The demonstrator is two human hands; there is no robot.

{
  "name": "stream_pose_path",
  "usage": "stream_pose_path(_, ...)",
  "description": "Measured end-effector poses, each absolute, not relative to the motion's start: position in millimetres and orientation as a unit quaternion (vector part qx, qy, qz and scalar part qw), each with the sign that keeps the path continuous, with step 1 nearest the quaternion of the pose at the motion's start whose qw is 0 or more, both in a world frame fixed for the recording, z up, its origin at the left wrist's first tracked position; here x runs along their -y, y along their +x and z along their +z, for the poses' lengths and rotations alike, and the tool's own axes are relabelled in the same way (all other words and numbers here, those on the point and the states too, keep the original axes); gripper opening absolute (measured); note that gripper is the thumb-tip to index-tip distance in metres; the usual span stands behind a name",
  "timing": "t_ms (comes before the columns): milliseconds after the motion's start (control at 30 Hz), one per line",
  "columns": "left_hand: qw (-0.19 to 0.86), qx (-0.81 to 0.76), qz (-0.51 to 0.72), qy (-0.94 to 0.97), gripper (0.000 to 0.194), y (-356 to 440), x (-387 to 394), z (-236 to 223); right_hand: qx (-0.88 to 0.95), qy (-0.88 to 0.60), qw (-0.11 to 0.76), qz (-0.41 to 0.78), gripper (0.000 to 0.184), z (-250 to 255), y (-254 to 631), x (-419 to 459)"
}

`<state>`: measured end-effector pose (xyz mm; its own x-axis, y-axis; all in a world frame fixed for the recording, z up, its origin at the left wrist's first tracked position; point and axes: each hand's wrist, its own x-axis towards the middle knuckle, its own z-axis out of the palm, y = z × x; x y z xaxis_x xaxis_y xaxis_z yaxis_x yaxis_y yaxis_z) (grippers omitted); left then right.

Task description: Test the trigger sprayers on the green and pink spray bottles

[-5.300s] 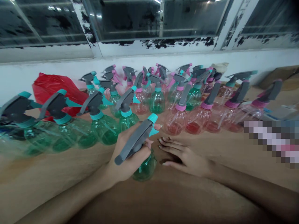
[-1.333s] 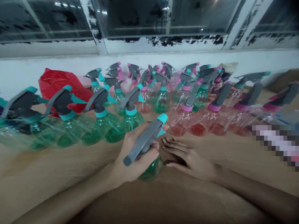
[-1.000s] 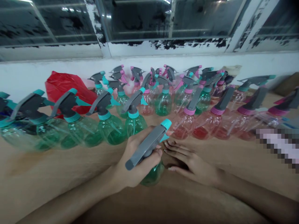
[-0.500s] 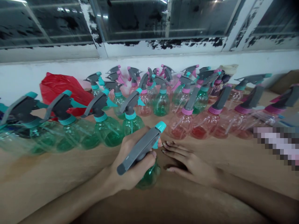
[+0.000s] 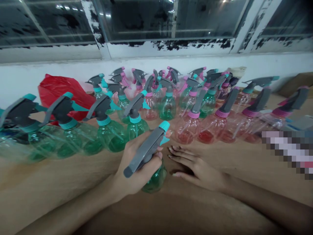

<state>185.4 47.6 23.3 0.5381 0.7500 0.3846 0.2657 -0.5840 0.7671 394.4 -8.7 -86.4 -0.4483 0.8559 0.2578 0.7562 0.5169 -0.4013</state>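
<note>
My left hand [image 5: 137,168] is wrapped round the neck of a green spray bottle [image 5: 154,178] with a grey trigger head and teal nozzle [image 5: 164,126]. The bottle stands on the brown table [image 5: 73,182] just in front of me. Right beside the bottle, my right hand [image 5: 195,166] lies flat on the table with its fingers stretched out, holding nothing.
A row of green spray bottles [image 5: 107,133] runs to the left and pink ones [image 5: 210,130] to the right, with several more behind [image 5: 166,104]. A red plastic bag [image 5: 58,94] lies at the back left, under a white wall and windows [image 5: 146,19].
The view has shifted slightly. Both hands and the held bottle stay where they were.
</note>
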Motion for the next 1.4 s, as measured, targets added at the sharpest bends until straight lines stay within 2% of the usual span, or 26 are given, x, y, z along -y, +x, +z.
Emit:
stream_pose_path(500, 0.351, -0.308, 0.366, 0.805, 0.011, 185.9, -47.6, 25.6, 0.843, -0.481, 0.21, 0.115, 0.057, -84.5, 393.7, 9.2)
stream_pose_path(700, 0.369, -0.289, 0.326, 0.821, 0.025, 183.2, -51.4, 22.5, 0.844, -0.478, 0.212, 0.117, 0.055, -84.1, 393.0, 9.4)
stream_pose_path(967, 0.331, -0.3, 0.293, 0.845, 0.018, 176.9, -52.9, 25.0, 0.841, -0.487, 0.203, 0.116, 0.055, -83.2, 393.5, 9.5)
stream_pose_path(1167, 0.358, -0.303, 0.29, 0.834, 0.011, 181.1, -52.4, 31.8, 0.842, -0.478, 0.22, 0.117, 0.055, -83.9, 393.4, 9.6)
stream_pose_path(1400, 0.312, -0.321, 0.304, 0.841, 0.028, 181.6, -52.1, 28.3, 0.844, -0.481, 0.212, 0.107, 0.057, -84.5, 393.0, 9.0)
